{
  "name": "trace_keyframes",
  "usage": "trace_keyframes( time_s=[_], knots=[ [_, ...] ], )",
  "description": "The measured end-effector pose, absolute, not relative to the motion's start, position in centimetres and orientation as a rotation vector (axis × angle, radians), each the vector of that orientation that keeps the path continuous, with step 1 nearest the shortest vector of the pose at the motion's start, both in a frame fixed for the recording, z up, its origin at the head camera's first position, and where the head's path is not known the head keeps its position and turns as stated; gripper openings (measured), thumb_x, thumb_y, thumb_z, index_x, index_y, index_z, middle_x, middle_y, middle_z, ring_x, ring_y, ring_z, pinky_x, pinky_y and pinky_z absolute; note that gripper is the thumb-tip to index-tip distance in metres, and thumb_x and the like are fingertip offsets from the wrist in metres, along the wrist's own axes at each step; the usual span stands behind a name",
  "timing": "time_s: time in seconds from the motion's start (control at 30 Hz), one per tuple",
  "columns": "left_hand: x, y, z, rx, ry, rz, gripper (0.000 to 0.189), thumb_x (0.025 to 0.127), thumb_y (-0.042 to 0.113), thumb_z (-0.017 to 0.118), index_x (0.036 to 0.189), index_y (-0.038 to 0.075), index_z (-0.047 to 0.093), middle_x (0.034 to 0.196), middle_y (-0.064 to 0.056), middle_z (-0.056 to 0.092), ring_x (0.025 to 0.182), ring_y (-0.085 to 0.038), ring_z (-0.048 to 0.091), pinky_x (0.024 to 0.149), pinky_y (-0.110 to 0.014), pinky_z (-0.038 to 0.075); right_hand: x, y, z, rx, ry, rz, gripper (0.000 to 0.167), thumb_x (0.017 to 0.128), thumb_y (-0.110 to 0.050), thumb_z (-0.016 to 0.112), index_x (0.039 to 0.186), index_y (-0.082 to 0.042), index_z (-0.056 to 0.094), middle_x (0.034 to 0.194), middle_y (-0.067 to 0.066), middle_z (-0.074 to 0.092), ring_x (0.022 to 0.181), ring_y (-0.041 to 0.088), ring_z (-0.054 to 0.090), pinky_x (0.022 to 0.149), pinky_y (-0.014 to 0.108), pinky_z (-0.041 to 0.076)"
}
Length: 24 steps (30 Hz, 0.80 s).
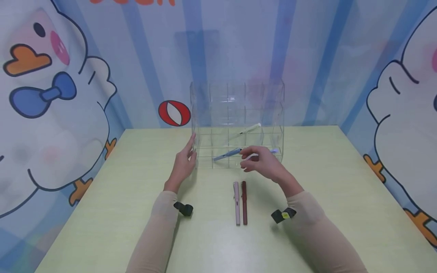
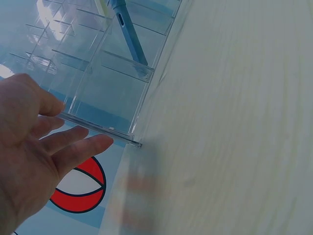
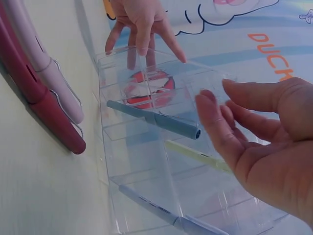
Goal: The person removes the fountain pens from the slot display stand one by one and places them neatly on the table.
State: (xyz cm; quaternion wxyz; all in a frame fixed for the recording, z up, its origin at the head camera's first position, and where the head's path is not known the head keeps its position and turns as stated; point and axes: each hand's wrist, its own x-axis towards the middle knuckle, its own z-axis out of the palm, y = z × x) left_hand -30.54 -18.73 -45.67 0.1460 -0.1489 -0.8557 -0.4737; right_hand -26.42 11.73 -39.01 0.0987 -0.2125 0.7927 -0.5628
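Observation:
A clear compartment rack (image 1: pixel 203 151) stands at the table's far side. My left hand (image 1: pixel 183 165) touches its left side with extended fingers, the thumb by the edge. A blue pen (image 3: pixel 151 117) leans in one of the front compartments, cap end up. Close to that cap is my right hand (image 1: pixel 263 163), thumb and fingers bent a little and apart; no thing shows between them in the right wrist view. A pale green pen (image 3: pixel 195 154) and a pale lavender-blue pen (image 3: pixel 156 205) also sit in the rack, the lavender-blue one partly behind my right hand in the head view.
A pale pink pen (image 1: pixel 237 204) and a dark red pen (image 1: pixel 244 204) lie side by side on the light wooden table (image 1: pixel 129 170), in front of the rack. Behind the rack hangs a printed backdrop (image 1: pixel 235 45) with cartoon ducks.

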Motion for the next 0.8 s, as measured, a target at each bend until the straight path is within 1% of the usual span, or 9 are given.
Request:
trace_keyframes(
  time_s=[0.13,0.2,0.3,0.37,0.5,0.6,0.7,0.8],
  knots=[
    [-30.6,-18.7,-45.6,-0.414,-2.475,-1.369,0.072,0.103,0.000,0.049,0.161,0.031,0.022,0.161,-0.006,0.030,0.137,-0.032,0.044,0.106,-0.042,0.043,-26.8,12.3,-38.7,-0.587,2.403,-1.790,0.038,0.095,-0.005,0.066,0.131,0.005,0.058,0.117,0.022,0.059,0.101,0.042,0.067,0.083,0.043,0.059],
    [-30.6,-18.7,-45.7,-0.397,-2.488,-1.362,0.072,0.103,0.004,0.051,0.160,0.037,0.021,0.161,-0.005,0.030,0.137,-0.031,0.045,0.107,-0.042,0.043,-27.2,12.7,-38.6,-0.571,2.419,-1.849,0.037,0.095,-0.005,0.067,0.130,0.004,0.059,0.115,0.021,0.059,0.099,0.039,0.068,0.083,0.042,0.059],
    [-30.6,-18.7,-45.7,-0.380,-2.503,-1.348,0.072,0.104,0.008,0.052,0.160,0.041,0.020,0.161,-0.006,0.030,0.136,-0.032,0.047,0.107,-0.042,0.043,-27.5,13.3,-38.4,-0.557,2.432,-1.918,0.036,0.095,-0.005,0.067,0.129,0.003,0.060,0.113,0.020,0.058,0.097,0.034,0.069,0.082,0.040,0.059],
    [-30.5,-18.8,-45.7,-0.371,-2.512,-1.340,0.074,0.104,0.008,0.053,0.159,0.043,0.019,0.161,-0.006,0.030,0.135,-0.033,0.048,0.107,-0.044,0.043,-27.6,13.6,-38.3,-0.553,2.439,-1.951,0.035,0.096,-0.006,0.065,0.130,0.003,0.059,0.113,0.020,0.057,0.096,0.029,0.069,0.082,0.040,0.059],
    [-30.5,-18.7,-45.6,-0.368,-2.515,-1.338,0.075,0.103,0.007,0.054,0.159,0.043,0.018,0.160,-0.009,0.033,0.134,-0.034,0.049,0.107,-0.044,0.043,-27.8,13.9,-38.0,-0.549,2.444,-2.032,0.034,0.098,-0.007,0.063,0.130,0.005,0.059,0.114,0.021,0.057,0.093,0.021,0.069,0.084,0.039,0.059],
    [-30.4,-18.7,-45.5,-0.383,-2.507,-1.342,0.075,0.103,0.006,0.054,0.160,0.041,0.019,0.159,-0.012,0.035,0.133,-0.036,0.049,0.106,-0.044,0.044,-28.0,14.1,-38.1,-0.545,2.453,-2.078,0.034,0.099,-0.008,0.063,0.129,0.006,0.058,0.115,0.022,0.057,0.092,0.017,0.069,0.083,0.036,0.059],
    [-30.4,-18.7,-45.5,-0.399,-2.501,-1.343,0.074,0.103,0.006,0.053,0.160,0.038,0.020,0.158,-0.014,0.036,0.133,-0.038,0.048,0.106,-0.045,0.044,-28.3,14.2,-38.3,-0.531,2.475,-2.089,0.034,0.099,-0.009,0.063,0.129,0.005,0.058,0.114,0.021,0.057,0.092,0.017,0.068,0.081,0.032,0.059],
    [-30.4,-18.7,-45.5,-0.398,-2.501,-1.341,0.074,0.103,0.006,0.053,0.160,0.038,0.020,0.158,-0.013,0.036,0.134,-0.038,0.048,0.106,-0.044,0.044,-28.6,14.2,-38.5,-0.517,2.519,-2.088,0.033,0.098,-0.009,0.064,0.128,0.003,0.059,0.113,0.019,0.059,0.092,0.020,0.068,0.078,0.030,0.059]
  ],
)
